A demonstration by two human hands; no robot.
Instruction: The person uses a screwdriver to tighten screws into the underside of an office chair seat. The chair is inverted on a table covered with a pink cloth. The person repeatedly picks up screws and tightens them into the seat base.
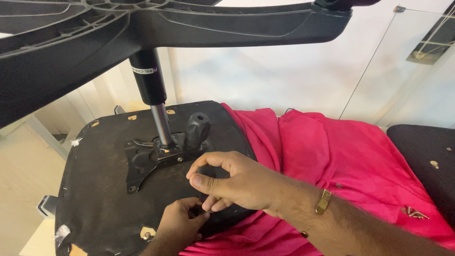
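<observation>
Both hands [208, 204] pinching something tiny, unclear, on upturned seat [99, 189], gas cylinder [154, 95] upright

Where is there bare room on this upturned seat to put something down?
Bare: the seat underside left of the bracket, and the pink cloth right of it. Crowded: around the bracket, post and knob, and where both hands meet.

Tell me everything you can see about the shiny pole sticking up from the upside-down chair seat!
The gas-lift pole stands nearly upright, leaning slightly. Its lower part is a thin, shiny metal rod; its upper part is a thicker black cylinder with a small label. The bottom sits in the black metal plate fixed under the seat. The top goes into the black plastic star base overhead. Neither hand touches it.
</observation>
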